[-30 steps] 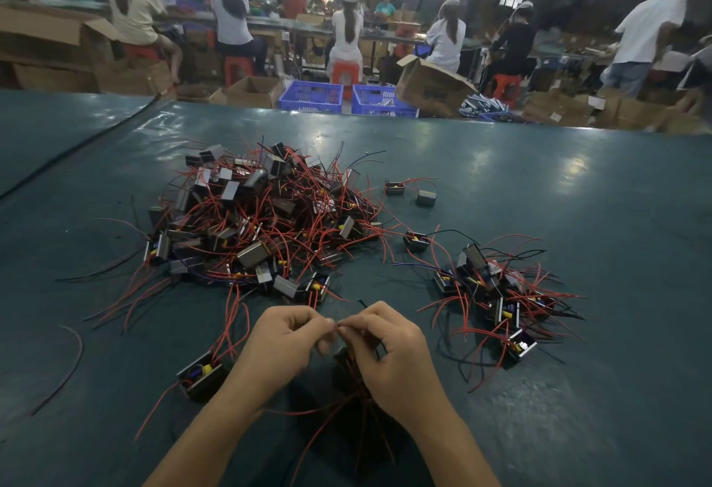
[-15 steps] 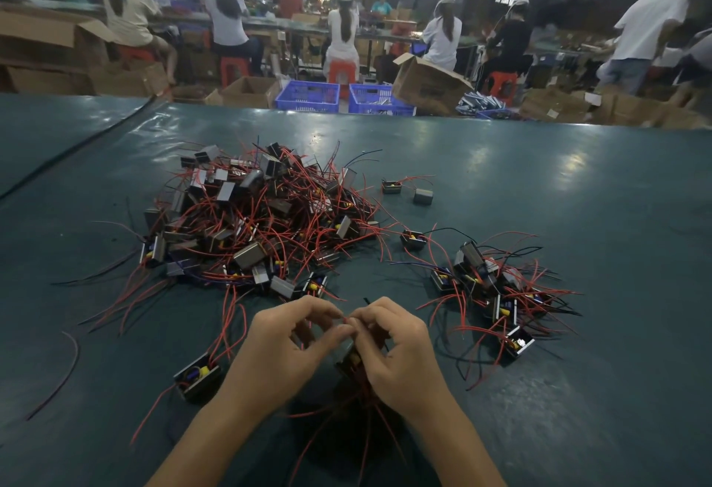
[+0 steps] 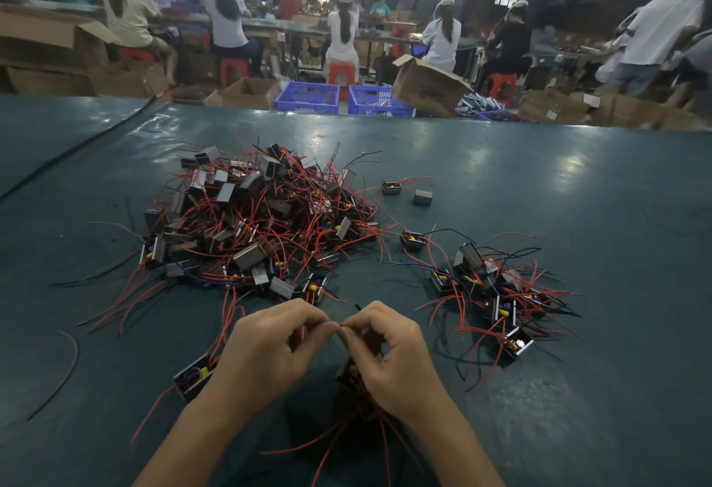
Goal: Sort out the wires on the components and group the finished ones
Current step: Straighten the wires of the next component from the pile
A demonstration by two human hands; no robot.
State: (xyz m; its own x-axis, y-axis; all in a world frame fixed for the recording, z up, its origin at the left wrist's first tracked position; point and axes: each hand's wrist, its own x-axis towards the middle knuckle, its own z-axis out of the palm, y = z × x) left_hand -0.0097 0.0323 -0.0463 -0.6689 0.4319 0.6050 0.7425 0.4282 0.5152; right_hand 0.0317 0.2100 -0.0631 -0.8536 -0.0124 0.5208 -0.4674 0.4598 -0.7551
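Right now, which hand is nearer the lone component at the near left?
Left. The left hand is just right of the component; the right hand lies farther right.

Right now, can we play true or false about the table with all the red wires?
1. The left hand and the right hand meet at the fingertips, pinching a thin wire. True.
2. The bigger pile lies on the right. False: the big pile lies left, the small pile right.
3. Most wires are green. False: the wires are mostly red.
4. Two blue crates stand beyond the table. True.
5. A lone component lies beside the left forearm. True.
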